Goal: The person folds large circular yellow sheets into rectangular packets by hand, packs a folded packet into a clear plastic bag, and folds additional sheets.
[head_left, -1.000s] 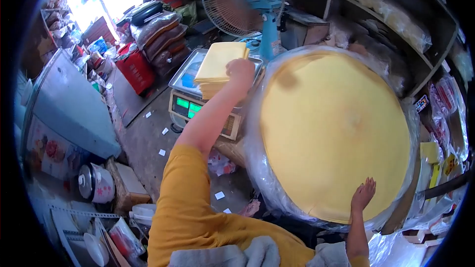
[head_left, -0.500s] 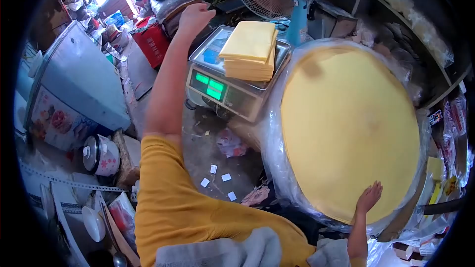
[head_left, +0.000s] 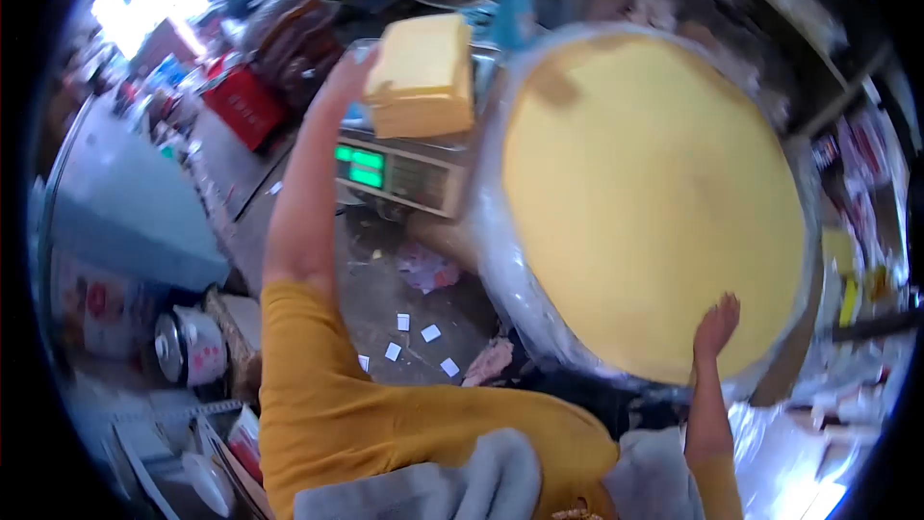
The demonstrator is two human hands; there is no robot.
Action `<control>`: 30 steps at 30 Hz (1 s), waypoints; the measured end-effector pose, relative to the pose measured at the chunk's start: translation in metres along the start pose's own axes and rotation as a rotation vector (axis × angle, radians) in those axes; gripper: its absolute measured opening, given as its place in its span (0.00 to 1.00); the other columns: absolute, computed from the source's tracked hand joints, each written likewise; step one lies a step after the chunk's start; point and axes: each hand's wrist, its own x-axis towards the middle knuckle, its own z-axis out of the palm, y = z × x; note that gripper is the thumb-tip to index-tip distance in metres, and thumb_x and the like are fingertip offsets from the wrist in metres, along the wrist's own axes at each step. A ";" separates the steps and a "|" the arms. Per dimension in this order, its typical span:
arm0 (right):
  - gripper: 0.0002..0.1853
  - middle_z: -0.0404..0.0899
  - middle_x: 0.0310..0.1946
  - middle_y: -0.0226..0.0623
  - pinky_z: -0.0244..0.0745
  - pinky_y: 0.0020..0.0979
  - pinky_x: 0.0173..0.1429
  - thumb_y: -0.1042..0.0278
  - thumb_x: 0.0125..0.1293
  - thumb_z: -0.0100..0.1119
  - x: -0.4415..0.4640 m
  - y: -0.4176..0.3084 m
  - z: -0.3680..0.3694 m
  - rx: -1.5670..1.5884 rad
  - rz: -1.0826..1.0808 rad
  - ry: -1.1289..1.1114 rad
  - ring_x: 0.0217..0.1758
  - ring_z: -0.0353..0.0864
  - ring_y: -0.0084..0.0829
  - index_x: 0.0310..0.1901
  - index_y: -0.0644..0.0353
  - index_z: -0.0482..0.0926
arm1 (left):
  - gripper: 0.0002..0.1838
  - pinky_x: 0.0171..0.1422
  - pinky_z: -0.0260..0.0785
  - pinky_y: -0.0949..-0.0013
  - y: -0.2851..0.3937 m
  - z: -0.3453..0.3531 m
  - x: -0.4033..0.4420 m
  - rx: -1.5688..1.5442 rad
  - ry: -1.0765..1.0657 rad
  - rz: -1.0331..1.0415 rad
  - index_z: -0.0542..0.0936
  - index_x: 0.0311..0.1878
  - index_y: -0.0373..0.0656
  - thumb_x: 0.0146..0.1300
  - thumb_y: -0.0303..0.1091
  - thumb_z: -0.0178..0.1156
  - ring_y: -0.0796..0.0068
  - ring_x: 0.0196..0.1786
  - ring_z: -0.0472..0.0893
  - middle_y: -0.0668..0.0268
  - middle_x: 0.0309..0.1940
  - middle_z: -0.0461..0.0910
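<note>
My left hand (head_left: 352, 77) is at the left side of a thick stack of folded yellow sheets (head_left: 421, 63) and seems to touch it. Its fingers are blurred and partly hidden by the stack. Underneath is a counter scale (head_left: 433, 183) with green lit digits. On my right lies a large round pile of yellow sheets (head_left: 654, 202), wrapped around its rim in clear plastic film (head_left: 493, 221). My right hand (head_left: 715, 325) rests flat near the lower right edge of this pile, fingers stretched out, holding nothing.
A blue fan (head_left: 510, 0) stands behind the scale. To the left are a red box (head_left: 241, 101), a pale cabinet (head_left: 130, 202) and a rice cooker (head_left: 191, 345). Several small white cards (head_left: 430, 333) and a plastic bag (head_left: 426, 267) lie on the floor.
My left hand has come from the air left of the scale to the stack's side. The stack looks more squared up. The view has shifted and blurred; my right hand stays on the round pile.
</note>
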 end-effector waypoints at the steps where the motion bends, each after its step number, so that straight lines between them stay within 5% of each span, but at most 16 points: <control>1: 0.22 0.64 0.64 0.51 0.48 0.47 0.73 0.69 0.66 0.45 -0.001 -0.005 -0.008 0.016 -0.066 0.059 0.70 0.56 0.50 0.61 0.65 0.67 | 0.39 0.63 0.61 0.58 0.015 -0.001 -0.014 -0.003 -0.042 0.031 0.69 0.60 0.35 0.60 0.62 0.53 0.50 0.60 0.71 0.41 0.54 0.72; 3: 0.22 0.63 0.63 0.50 0.50 0.47 0.71 0.69 0.65 0.47 0.002 -0.005 -0.005 -0.031 -0.046 0.037 0.70 0.56 0.50 0.61 0.64 0.66 | 0.45 0.67 0.57 0.59 0.049 -0.006 -0.046 -0.012 -0.127 0.094 0.64 0.64 0.31 0.60 0.66 0.49 0.47 0.65 0.65 0.38 0.61 0.65; 4: 0.22 0.63 0.63 0.50 0.50 0.47 0.71 0.69 0.64 0.47 0.003 -0.006 -0.005 -0.032 -0.033 0.029 0.70 0.56 0.50 0.60 0.64 0.65 | 0.44 0.68 0.56 0.59 0.096 -0.020 -0.079 0.054 -0.081 -0.080 0.64 0.63 0.29 0.61 0.65 0.49 0.46 0.65 0.65 0.38 0.62 0.64; 7: 0.22 0.64 0.62 0.50 0.54 0.48 0.69 0.69 0.63 0.48 0.011 -0.014 -0.010 -0.125 -0.008 -0.027 0.68 0.58 0.49 0.59 0.63 0.67 | 0.38 0.68 0.56 0.58 0.057 0.010 -0.053 0.083 0.258 0.182 0.66 0.62 0.30 0.61 0.56 0.55 0.48 0.63 0.67 0.42 0.59 0.68; 8: 0.22 0.65 0.61 0.50 0.55 0.48 0.68 0.69 0.63 0.48 0.012 -0.025 -0.015 -0.174 0.041 -0.089 0.67 0.60 0.49 0.59 0.64 0.67 | 0.35 0.67 0.56 0.58 0.102 -0.008 -0.092 0.040 0.461 0.221 0.67 0.61 0.32 0.61 0.52 0.57 0.49 0.62 0.67 0.44 0.58 0.70; 11: 0.19 0.74 0.51 0.48 0.58 0.47 0.66 0.66 0.61 0.54 0.003 -0.068 -0.034 0.194 -0.213 -0.223 0.57 0.71 0.44 0.52 0.63 0.72 | 0.23 0.67 0.58 0.58 0.179 -0.003 -0.177 -0.084 0.529 0.481 0.72 0.57 0.35 0.60 0.36 0.60 0.53 0.61 0.69 0.50 0.56 0.72; 13: 0.15 0.78 0.43 0.43 0.60 0.48 0.64 0.64 0.58 0.58 -0.006 -0.128 -0.060 0.383 -0.408 -0.306 0.50 0.75 0.41 0.46 0.60 0.76 | 0.21 0.67 0.59 0.58 0.200 0.025 -0.226 -0.067 0.382 0.701 0.74 0.55 0.37 0.57 0.28 0.61 0.54 0.61 0.69 0.52 0.56 0.72; 14: 0.14 0.80 0.40 0.39 0.62 0.48 0.63 0.64 0.56 0.61 -0.018 -0.148 -0.066 0.491 -0.515 -0.273 0.47 0.76 0.41 0.43 0.58 0.78 | 0.20 0.68 0.59 0.57 0.216 0.043 -0.259 -0.383 0.146 0.584 0.75 0.54 0.38 0.55 0.22 0.58 0.54 0.62 0.69 0.54 0.56 0.73; 17: 0.13 0.77 0.36 0.36 0.57 0.51 0.65 0.56 0.56 0.62 -0.037 -0.192 -0.086 0.457 -0.618 -0.359 0.47 0.75 0.38 0.38 0.55 0.77 | 0.20 0.67 0.60 0.56 0.228 0.082 -0.328 -0.262 -0.015 0.793 0.77 0.49 0.39 0.51 0.18 0.55 0.53 0.63 0.69 0.56 0.54 0.75; 22: 0.17 0.75 0.37 0.34 0.56 0.53 0.66 0.49 0.56 0.60 -0.054 -0.201 -0.098 0.235 -0.743 -0.326 0.52 0.73 0.36 0.36 0.54 0.77 | 0.17 0.61 0.67 0.57 0.234 0.111 -0.391 -0.423 -0.207 0.745 0.79 0.44 0.38 0.49 0.14 0.54 0.52 0.58 0.73 0.56 0.49 0.78; 27: 0.20 0.75 0.43 0.33 0.56 0.50 0.67 0.55 0.55 0.62 -0.069 -0.131 -0.085 0.164 -0.587 -0.351 0.55 0.71 0.33 0.47 0.54 0.76 | 0.18 0.58 0.69 0.58 0.250 0.121 -0.422 -0.535 -0.303 0.816 0.79 0.42 0.38 0.47 0.13 0.53 0.53 0.55 0.76 0.58 0.46 0.79; 30: 0.16 0.75 0.46 0.34 0.53 0.51 0.68 0.57 0.53 0.63 -0.078 -0.096 -0.095 0.172 -0.449 -0.356 0.58 0.69 0.35 0.43 0.54 0.77 | 0.18 0.56 0.70 0.58 0.265 0.129 -0.438 -0.541 -0.396 0.876 0.79 0.42 0.38 0.46 0.12 0.53 0.54 0.54 0.76 0.58 0.45 0.79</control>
